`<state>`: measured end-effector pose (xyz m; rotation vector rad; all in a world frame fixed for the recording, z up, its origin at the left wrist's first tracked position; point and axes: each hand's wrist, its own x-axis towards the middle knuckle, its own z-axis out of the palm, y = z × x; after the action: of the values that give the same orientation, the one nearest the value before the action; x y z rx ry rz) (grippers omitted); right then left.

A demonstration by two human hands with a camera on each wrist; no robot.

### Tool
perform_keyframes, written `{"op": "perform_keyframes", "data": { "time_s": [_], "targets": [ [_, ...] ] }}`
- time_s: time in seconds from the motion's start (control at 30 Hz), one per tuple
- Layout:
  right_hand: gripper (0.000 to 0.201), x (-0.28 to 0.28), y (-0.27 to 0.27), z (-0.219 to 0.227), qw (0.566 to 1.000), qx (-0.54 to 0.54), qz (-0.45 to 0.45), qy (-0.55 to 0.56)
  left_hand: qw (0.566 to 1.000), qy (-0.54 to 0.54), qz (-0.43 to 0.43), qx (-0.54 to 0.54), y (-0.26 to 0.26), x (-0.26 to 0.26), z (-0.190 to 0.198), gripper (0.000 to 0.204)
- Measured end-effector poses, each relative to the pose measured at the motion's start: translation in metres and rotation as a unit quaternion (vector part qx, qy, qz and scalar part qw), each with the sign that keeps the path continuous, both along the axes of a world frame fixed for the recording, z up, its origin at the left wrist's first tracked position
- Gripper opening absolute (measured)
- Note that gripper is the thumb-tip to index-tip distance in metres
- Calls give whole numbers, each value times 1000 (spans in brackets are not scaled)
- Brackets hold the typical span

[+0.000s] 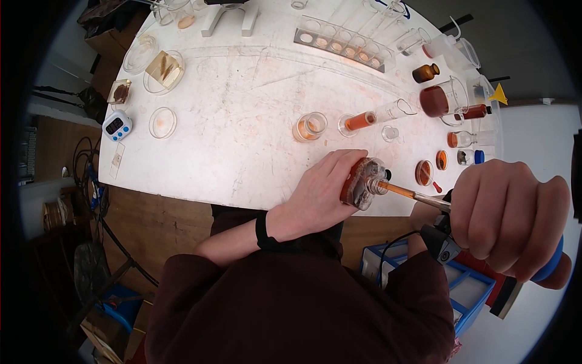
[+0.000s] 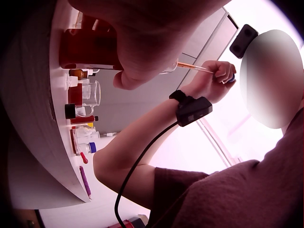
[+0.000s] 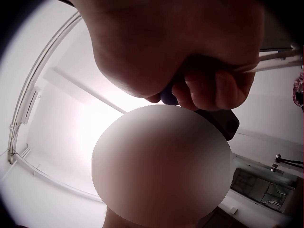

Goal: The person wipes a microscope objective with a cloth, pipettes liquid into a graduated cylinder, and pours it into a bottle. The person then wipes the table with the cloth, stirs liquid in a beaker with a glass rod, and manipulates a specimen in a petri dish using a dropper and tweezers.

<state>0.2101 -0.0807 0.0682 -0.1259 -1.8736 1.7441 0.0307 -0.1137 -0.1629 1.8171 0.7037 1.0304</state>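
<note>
My left hand (image 1: 318, 195) grips a glass bottle (image 1: 357, 191) of red-brown liquid over the table's near edge; the left wrist view shows the bottle (image 2: 89, 48) beside the hand (image 2: 149, 45). Raised at the right, my right hand (image 1: 509, 218) curls round the upper end of a glass pipette (image 1: 401, 192) holding orange liquid. The pipette's lower end is at the bottle's mouth; how far it reaches inside is hard to tell. A blue bulb (image 1: 550, 262) shows below the right fist, and part of it (image 3: 168, 97) beside the fingers in the right wrist view.
Beyond the bottle stand a jar (image 1: 310, 127), a cylinder of orange liquid (image 1: 362, 121) and a small stopper (image 1: 390, 133). Along the right are a beaker (image 1: 435, 101), bottles and dishes (image 1: 424, 173). A tube rack (image 1: 339, 45) stands at the back, a timer (image 1: 117, 125) at the left.
</note>
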Motion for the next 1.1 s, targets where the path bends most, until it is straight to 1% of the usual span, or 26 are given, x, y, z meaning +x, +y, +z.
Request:
{"op": "perform_keyframes", "data": {
  "time_s": [0.07, 0.27, 0.57, 0.67, 0.73, 0.77, 0.83, 0.87, 0.93, 1.07, 1.1],
  "targets": [
    [53, 0, 0, 0, 1000, 2, 2, 1, 1000, 2, -16, -18, 0, 0, 0, 77],
    [51, -2, -4, 5, 1000, -4, -19, -10, 1000, 3, -2, 2, 0, 0, 0, 77],
    [28, 22, -16, 18, 998, -58, -26, -3, 1000, 4, -2, 8, 0, 0, -1, 74],
    [22, 31, -18, 22, 997, -77, -29, -1, 1000, 0, -19, -16, 0, 0, -1, 76],
    [20, 34, -19, 25, 996, -89, -31, 1, 1000, -2, -17, -13, 0, 0, -2, 76],
    [20, 35, -19, 26, 996, -89, -31, 1, 1000, -5, -15, -10, 0, 0, -2, 76],
    [21, 36, -18, 31, 998, -26, -37, 38, 1000, -4, -13, -7, 0, 0, -2, 76],
    [13, 37, -20, 38, 997, -45, -48, 27, 1000, -3, -12, -5, 0, 0, -2, 75],
    [14, 30, -18, 39, 997, -43, -51, 31, 1000, -5, -11, -2, 0, 0, -2, 75],
    [16, 55, -31, 54, 996, -30, -67, 51, 1000, -22, 0, -1, 0, 1, 0, 71],
    [16, 62, -36, 63, 996, -25, -72, 57, 1000, -22, -2, 3, 0, 1, 0, 71]
  ]
}}
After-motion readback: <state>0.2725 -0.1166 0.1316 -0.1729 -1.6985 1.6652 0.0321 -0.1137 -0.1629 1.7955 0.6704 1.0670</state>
